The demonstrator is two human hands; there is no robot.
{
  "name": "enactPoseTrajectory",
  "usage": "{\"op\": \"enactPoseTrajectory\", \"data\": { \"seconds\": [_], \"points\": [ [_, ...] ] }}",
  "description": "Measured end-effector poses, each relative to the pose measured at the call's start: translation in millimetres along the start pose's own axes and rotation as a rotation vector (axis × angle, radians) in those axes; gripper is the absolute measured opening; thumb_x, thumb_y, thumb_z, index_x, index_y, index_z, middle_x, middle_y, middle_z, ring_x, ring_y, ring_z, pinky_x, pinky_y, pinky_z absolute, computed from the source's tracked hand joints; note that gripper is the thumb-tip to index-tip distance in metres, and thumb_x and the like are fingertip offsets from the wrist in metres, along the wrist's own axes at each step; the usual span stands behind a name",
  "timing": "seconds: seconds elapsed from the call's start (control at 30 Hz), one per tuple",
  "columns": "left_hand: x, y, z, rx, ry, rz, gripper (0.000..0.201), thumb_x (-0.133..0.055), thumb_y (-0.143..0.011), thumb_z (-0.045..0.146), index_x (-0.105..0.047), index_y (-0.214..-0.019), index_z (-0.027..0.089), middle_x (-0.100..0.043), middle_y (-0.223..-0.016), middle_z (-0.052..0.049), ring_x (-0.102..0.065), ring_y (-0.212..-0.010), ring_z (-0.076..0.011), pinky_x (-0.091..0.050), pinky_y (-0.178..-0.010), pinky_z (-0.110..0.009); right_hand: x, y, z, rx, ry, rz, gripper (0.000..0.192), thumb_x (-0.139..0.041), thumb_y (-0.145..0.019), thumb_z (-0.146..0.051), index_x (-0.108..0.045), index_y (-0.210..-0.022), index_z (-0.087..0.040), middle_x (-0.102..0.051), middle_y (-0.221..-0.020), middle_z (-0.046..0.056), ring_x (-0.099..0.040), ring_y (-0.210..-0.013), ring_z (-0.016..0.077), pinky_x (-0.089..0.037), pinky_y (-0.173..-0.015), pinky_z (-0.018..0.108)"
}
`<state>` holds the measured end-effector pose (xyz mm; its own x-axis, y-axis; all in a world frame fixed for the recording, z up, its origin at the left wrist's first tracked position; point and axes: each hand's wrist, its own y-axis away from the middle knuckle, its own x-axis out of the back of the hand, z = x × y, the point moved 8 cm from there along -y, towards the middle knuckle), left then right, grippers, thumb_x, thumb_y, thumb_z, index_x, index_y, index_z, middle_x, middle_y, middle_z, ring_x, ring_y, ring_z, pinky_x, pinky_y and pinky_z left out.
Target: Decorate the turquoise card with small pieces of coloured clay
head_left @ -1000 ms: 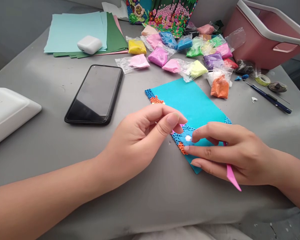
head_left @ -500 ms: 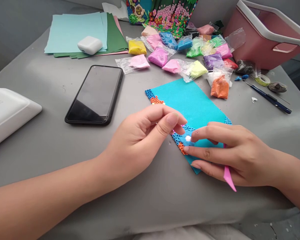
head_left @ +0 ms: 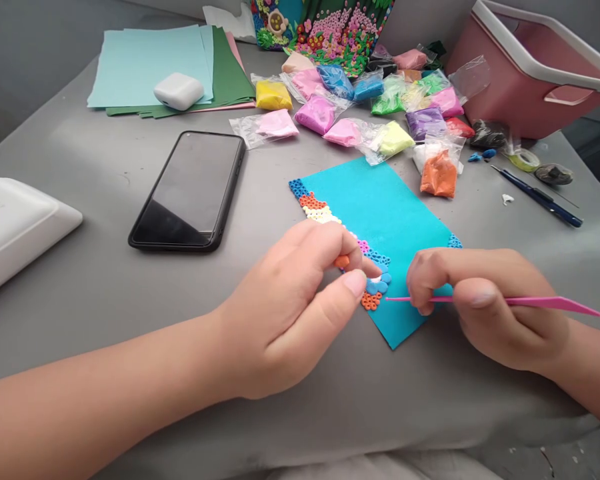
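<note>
And the right hand (head_left: 510,320) swings its pink tool (head_left: 550,303) round to level, its tip now beside the orange rings (head_left: 371,302), while the left hand (head_left: 300,320) shifts to uncover pale rings (head_left: 320,215)! Lettering on the white box (head_left: 25,227) far left: too faint to read in full. Beyond, clay packets (head_left: 316,115) crowd the worktop (head_left: 105,287) behind the sheet; phone (head_left: 190,190) left, pen (head_left: 540,197) right, pink basket (head_left: 500,80) at the back. The blue sheet (head_left: 385,207) lies under both hands, its flower (head_left: 377,288) partly hidden by left fingers. Right grip: closed round the tool. Left grip: narrow, curled about an orange lump (head_left: 341,261).
</note>
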<state>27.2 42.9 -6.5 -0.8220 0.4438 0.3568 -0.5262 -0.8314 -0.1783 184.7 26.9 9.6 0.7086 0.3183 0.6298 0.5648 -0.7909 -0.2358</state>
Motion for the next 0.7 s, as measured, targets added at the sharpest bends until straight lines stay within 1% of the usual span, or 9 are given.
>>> {"op": "enactPoseTrajectory", "data": {
  "seconds": [0.17,0.27,0.43,0.6,0.7],
  "points": [
    [-2.3,2.2,4.2,-0.088,-0.079,-0.008,0.016,-0.041,-0.099,0.02,-0.052,-0.088,0.022,-0.065,-0.095,-0.002,-0.065,-0.096,-0.0194,-0.048,-0.088,-0.033,-8.7,-0.9,4.9,-0.006,-0.053,-0.007,0.052,-0.033,-0.112,-0.047,-0.058,-0.075,-0.021,-0.06,-0.066,-0.001,-0.053,-0.058,0.0107,-0.041,-0.055,0.026],
    [-3.3,2.4,6.1,-0.116,-0.09,-0.018,0.015,-0.041,-0.099,0.019,-0.051,-0.088,0.022,-0.065,-0.095,-0.002,-0.064,-0.098,-0.0184,-0.048,-0.088,-0.031,-10.5,-1.2,4.5,0.008,-0.066,-0.019,0.051,-0.033,-0.113,-0.045,-0.059,-0.077,-0.021,-0.061,-0.068,-0.002,-0.053,-0.059,0.0095,-0.041,-0.056,0.024],
    [-3.8,1.9,6.5,-0.119,-0.093,-0.039,0.017,-0.04,-0.099,0.018,-0.054,-0.089,0.021,-0.067,-0.094,-0.001,-0.063,-0.104,-0.0181,-0.047,-0.091,-0.03,-9.6,-0.9,6.1,0.003,-0.049,-0.008,0.049,-0.035,-0.113,-0.044,-0.06,-0.077,-0.021,-0.06,-0.067,-0.002,-0.053,-0.058,0.0097,-0.04,-0.055,0.024],
    [-5.2,1.6,5.7,-0.118,-0.102,-0.061,0.018,-0.04,-0.1,0.018,-0.054,-0.088,0.021,-0.063,-0.093,-0.001,-0.066,-0.099,-0.0185,-0.048,-0.087,-0.032,-8.9,-1.3,5.5,0.009,0.001,-0.005,0.051,-0.036,-0.112,-0.047,-0.061,-0.076,-0.021,-0.061,-0.065,-0.002,-0.053,-0.056,0.0096,-0.039,-0.053,0.024],
    [-4.8,1.0,6.9,-0.132,-0.111,-0.064,0.018,-0.04,-0.1,0.018,-0.053,-0.088,0.021,-0.062,-0.091,-0.002,-0.065,-0.102,-0.0196,-0.048,-0.086,-0.032,-8.8,-2.4,5.1,0.013,0.01,-0.002,0.05,-0.039,-0.112,-0.047,-0.062,-0.077,-0.02,-0.062,-0.065,-0.003,-0.054,-0.057,0.0084,-0.039,-0.054,0.022]
  ]
}}
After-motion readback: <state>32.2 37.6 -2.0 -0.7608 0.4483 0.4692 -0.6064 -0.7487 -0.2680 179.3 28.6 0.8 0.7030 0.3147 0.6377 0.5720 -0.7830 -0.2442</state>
